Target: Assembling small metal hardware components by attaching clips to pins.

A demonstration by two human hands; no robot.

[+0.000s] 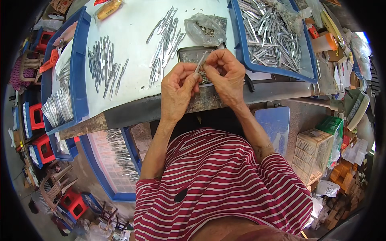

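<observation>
Over the table's front edge, my left hand (179,87) pinches a slim silver metal piece (200,61) between thumb and fingers, its upper end tilted up and to the right. My right hand (226,75) is closed beside it, thumb and index fingertips meeting close to the piece. Whatever those right fingertips grip is too small to make out. Beneath both hands lies a dark shallow tray (181,51) with tiny parts inside, partly covered by my fingers. Behind the tray rests a clear plastic bag (197,34) of small metal parts.
Slim metal pieces lie in loose groups on the white tabletop (128,42). At right stands a blue bin (277,73) heaped with such pieces; another blue bin (82,86) holds more at left. A blue tray (122,197) sits lower left. A white crate (311,150) stands lower right.
</observation>
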